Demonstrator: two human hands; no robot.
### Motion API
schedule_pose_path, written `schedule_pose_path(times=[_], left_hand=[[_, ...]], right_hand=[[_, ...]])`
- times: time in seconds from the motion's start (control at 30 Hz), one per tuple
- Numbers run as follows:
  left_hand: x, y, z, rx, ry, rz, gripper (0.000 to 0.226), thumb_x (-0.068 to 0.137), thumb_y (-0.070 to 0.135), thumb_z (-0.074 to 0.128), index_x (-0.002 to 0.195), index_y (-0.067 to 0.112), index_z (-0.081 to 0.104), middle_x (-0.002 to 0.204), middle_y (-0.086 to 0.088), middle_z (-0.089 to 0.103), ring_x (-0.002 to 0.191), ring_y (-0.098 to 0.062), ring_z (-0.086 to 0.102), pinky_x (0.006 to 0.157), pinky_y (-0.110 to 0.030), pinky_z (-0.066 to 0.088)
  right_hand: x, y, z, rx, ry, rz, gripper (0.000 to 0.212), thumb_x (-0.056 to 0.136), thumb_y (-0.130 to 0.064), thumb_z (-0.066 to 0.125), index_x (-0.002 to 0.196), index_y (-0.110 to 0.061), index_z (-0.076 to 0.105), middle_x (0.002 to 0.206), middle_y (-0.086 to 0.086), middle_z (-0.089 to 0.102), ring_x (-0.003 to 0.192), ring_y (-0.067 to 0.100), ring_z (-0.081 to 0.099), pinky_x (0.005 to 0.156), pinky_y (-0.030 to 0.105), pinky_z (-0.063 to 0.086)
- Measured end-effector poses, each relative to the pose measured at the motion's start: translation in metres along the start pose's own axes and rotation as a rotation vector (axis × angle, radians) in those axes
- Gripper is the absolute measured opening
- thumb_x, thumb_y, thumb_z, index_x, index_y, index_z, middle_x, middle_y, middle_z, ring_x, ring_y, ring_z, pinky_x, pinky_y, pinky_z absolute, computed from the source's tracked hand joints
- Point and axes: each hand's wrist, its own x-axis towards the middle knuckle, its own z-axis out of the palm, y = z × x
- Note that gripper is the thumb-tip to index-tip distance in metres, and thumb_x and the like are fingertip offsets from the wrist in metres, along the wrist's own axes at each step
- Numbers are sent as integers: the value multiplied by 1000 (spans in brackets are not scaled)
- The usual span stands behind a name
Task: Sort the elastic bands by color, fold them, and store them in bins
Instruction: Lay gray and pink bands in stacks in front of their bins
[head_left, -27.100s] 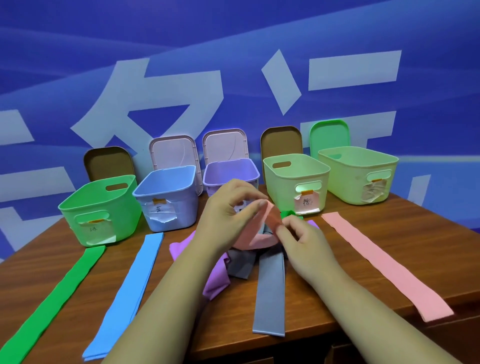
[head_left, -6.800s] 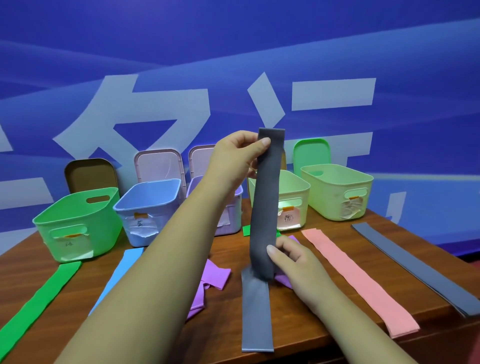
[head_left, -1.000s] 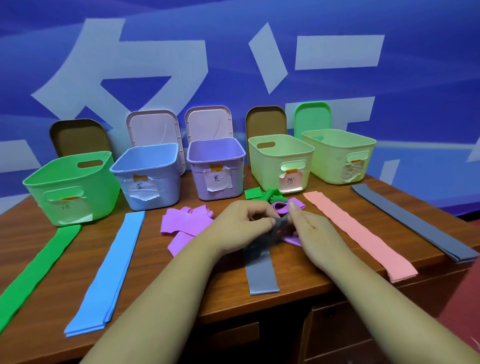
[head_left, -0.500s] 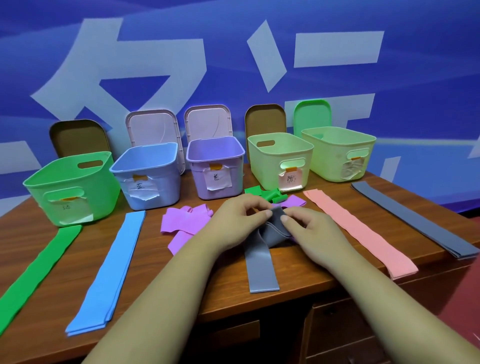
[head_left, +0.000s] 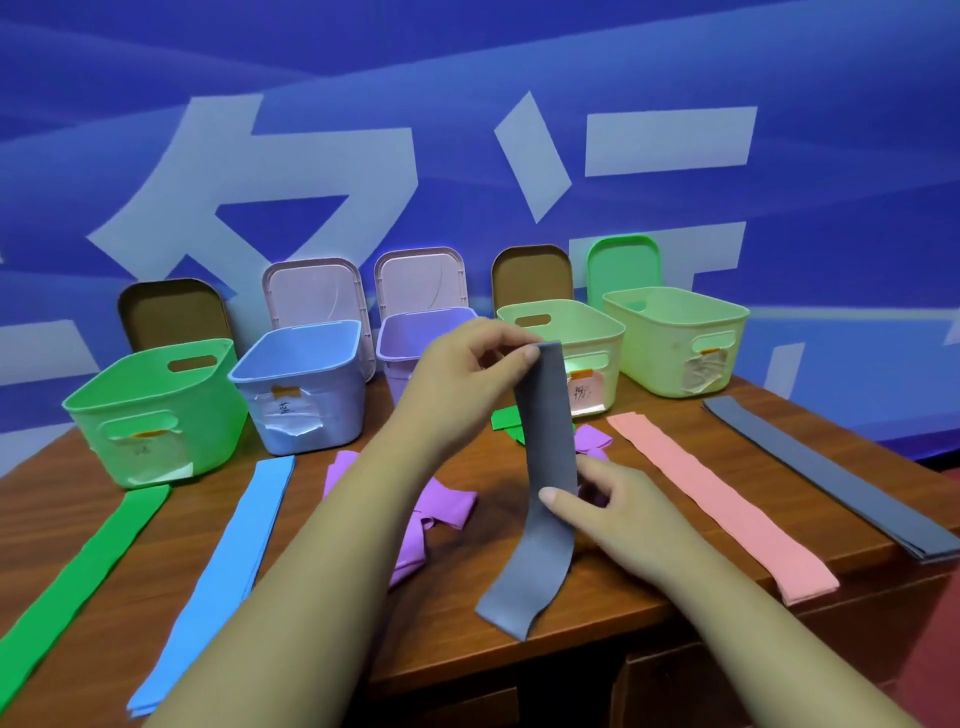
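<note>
My left hand (head_left: 467, 374) pinches the top end of a grey elastic band (head_left: 545, 467) and holds it upright above the table. My right hand (head_left: 608, 504) pinches the same band lower down, and its bottom end curls on the wood. Laid out flat are a green band (head_left: 78, 577), a blue band (head_left: 228, 566), a pink band (head_left: 722, 509) and a stack of grey bands (head_left: 831, 478). Loose purple bands (head_left: 441, 504) lie under my left forearm. More purple bands (head_left: 592, 436) and a small folded green piece (head_left: 511, 421) lie behind the held band.
Five open bins stand in a row at the back: green (head_left: 156, 410), blue (head_left: 306, 389), purple (head_left: 410, 348) and two pale green ones (head_left: 597, 332) (head_left: 680, 338). Their lids lean on the blue wall behind. The table's front edge (head_left: 519, 670) runs close below my arms.
Both hands were bunched on the grey band low on the table. My left hand has since lifted its top end up, and the band now hangs stretched between my hands.
</note>
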Motion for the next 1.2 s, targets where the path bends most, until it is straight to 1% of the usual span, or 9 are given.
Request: schedule_pose_path(times=[0.23,0.37,0.47,0.57,0.63,0.7,0.83,0.97,1.2], left_hand=[[32,33,-8,30,30,-10,14,101,25,67,108,28,80,101,15,75,97,-4,69,79,-22,57],[48,48,-6,19,98,-55,15,101,23,67,103,26,81,84,21,71,69,9,61,59,-7,44],[60,58,-2,-8,139,-110,15,99,21,67,100,25,82,77,16,71,55,3,59,51,-14,47],[71,66,6,-108,154,-167,15,99,13,66,96,15,81,72,3,74,58,-7,67,57,-24,60],[81,67,14,-202,158,-222,14,100,8,65,95,9,78,75,-7,75,63,-17,73,63,-29,64],[92,63,24,-259,155,-264,13,100,3,64,93,6,75,81,-16,74,66,-23,75,66,-31,66],[108,49,53,-317,90,-347,12,99,0,63,93,3,73,85,-24,73,72,-29,76,73,-37,67],[117,35,89,-379,20,-425,11,99,3,64,102,-1,74,86,-23,74,73,-28,78,69,-33,67],[133,13,159,-152,-26,-403,8,91,16,73,89,11,79,79,-13,76,61,-18,69,57,-29,57]], right_hand=[[-5,-2,-3,141,22,-4,16,99,-38,65,103,-27,75,96,-6,76,94,20,69,85,49,56],[-8,-5,-6,210,54,-25,14,101,-27,66,98,-20,76,93,-4,75,91,20,69,79,40,56],[-7,-5,-8,296,114,27,22,101,-33,63,91,-14,69,86,7,69,81,21,64,74,39,51],[-3,-3,-14,329,155,128,31,100,-47,59,101,-18,69,97,9,73,93,25,72,86,50,58],[-3,-5,-26,337,235,146,24,104,-40,56,102,-20,69,95,4,74,91,23,71,82,43,55],[0,-5,-43,282,304,144,26,102,-40,53,99,-17,65,90,7,69,83,24,64,75,40,49],[-4,-5,-83,108,343,207,28,93,-53,65,103,-27,67,89,-6,74,87,13,70,82,42,57],[-20,1,-115,-255,175,279,62,66,-80,70,112,-42,53,100,-19,68,91,6,66,74,36,55],[-45,31,-153,-541,184,337,24,80,-55,60,90,-34,53,92,-10,61,83,8,62,69,35,51]])
